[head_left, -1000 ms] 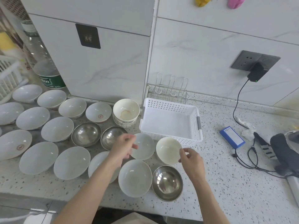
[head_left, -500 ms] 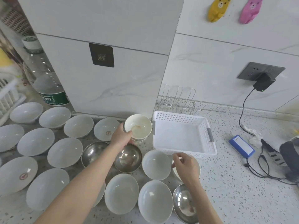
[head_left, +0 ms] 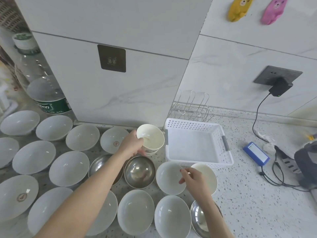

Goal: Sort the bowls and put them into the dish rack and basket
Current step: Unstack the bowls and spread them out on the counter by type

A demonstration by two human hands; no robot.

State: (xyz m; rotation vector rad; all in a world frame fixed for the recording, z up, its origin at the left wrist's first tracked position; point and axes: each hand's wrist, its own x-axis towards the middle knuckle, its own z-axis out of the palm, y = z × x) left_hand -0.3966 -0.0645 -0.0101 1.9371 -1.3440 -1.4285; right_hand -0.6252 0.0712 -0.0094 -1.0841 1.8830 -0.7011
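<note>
Several white ceramic bowls and steel bowls cover the counter on the left. My left hand [head_left: 131, 146] grips the top cream paper bowl [head_left: 151, 137] of a small stack, tilting it, just left of the white plastic basket [head_left: 226, 158]. The basket holds nothing. A wire dish rack [head_left: 192, 109] stands behind it against the wall. My right hand [head_left: 193, 177] hovers with curled fingers over a cream bowl [head_left: 208, 174], beside a white bowl [head_left: 169, 177]; whether it touches is unclear. A steel bowl [head_left: 139, 171] sits below my left hand.
A large water bottle [head_left: 42, 79] stands at the back left. To the right lie a blue battery pack [head_left: 256, 153], black cables [head_left: 274, 176] and a dark device [head_left: 307, 162]. A charger [head_left: 279, 87] is plugged into the wall socket.
My left hand moved from a white bowl up to the paper bowl stack and now tilts its top bowl. My right hand stayed over the cream bowl. The camera tipped upward.
</note>
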